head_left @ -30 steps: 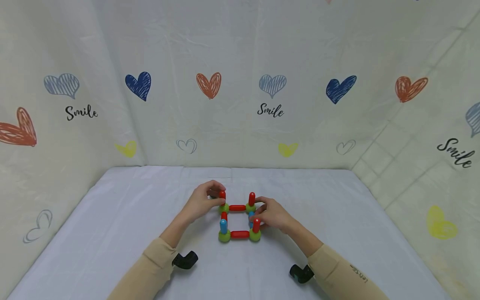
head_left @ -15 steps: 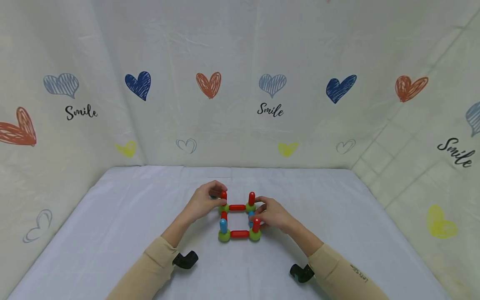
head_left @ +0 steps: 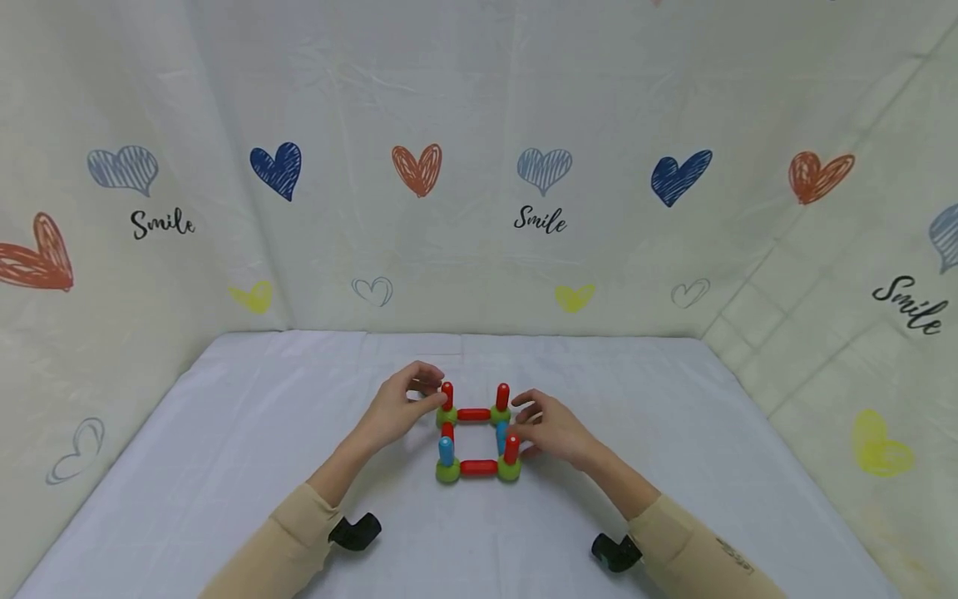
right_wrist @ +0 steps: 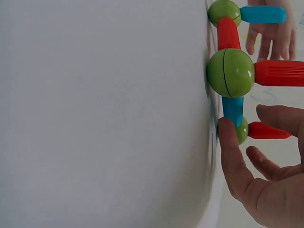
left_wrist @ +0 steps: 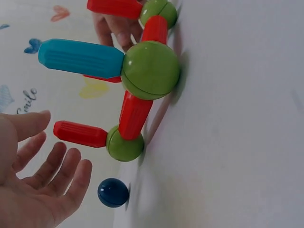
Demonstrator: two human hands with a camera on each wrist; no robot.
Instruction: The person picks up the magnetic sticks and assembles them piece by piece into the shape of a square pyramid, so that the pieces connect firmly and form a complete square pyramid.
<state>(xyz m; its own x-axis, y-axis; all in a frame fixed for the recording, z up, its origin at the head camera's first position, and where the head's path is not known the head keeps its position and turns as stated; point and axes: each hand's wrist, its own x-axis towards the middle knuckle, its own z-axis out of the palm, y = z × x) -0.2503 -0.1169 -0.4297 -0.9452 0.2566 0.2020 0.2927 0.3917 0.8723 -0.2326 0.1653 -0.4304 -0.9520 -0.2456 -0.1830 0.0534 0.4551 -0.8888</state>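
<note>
A square frame of green balls [head_left: 447,472] and rods stands on the white table. Red rods [head_left: 479,468] form its front, back and left sides, and a blue rod [head_left: 501,438] its right side. From its corners rise upright rods, a blue one [left_wrist: 80,58] at front left and red ones elsewhere. My left hand [head_left: 404,403] is beside the back-left upright red rod [left_wrist: 80,134], fingers spread and apart from it in the left wrist view. My right hand [head_left: 552,428] lies alongside the right side, fingers loosely bent; one fingertip [right_wrist: 227,127] overlaps the blue rod, contact unclear.
A dark blue ball [left_wrist: 113,192] sits on the table beyond the back-left corner, mostly hidden by my left hand in the head view. Black wrist cameras [head_left: 355,532] stick out from both sleeves. A white cloth printed with hearts hangs behind the table.
My left fingers have come off the back-left upright red rod and drawn slightly left. My right hand has shifted a little right, loosening from the blue side rod. The frame stays put.
</note>
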